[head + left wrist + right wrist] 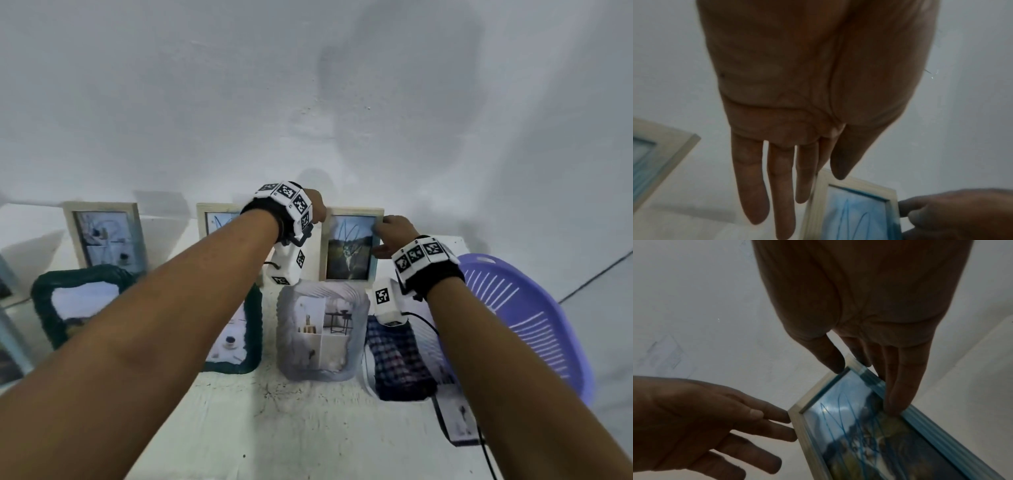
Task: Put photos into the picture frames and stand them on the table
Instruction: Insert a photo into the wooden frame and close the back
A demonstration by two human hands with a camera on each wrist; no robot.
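Note:
A pale wooden picture frame [351, 248] with a landscape photo stands upright at the back of the white table [308, 428], near the wall. My right hand [390, 236] grips its upper right corner: in the right wrist view the thumb [830, 360] lies on the front and the fingers run along the frame [869, 426] edge. My left hand [317, 210] is at the upper left corner, with straight fingers [777, 418] touching the left edge. The left wrist view shows the left hand [797, 186] flat beside the frame [855, 211].
More frames stand on the table: two pale wooden ones [106, 236] [215, 222] at the back, two dark green wavy ones [78, 301] [236, 335] and a white ornate one [322, 335] in front. A purple basket [520, 322] sits right, with checked cloth [397, 359] beside it.

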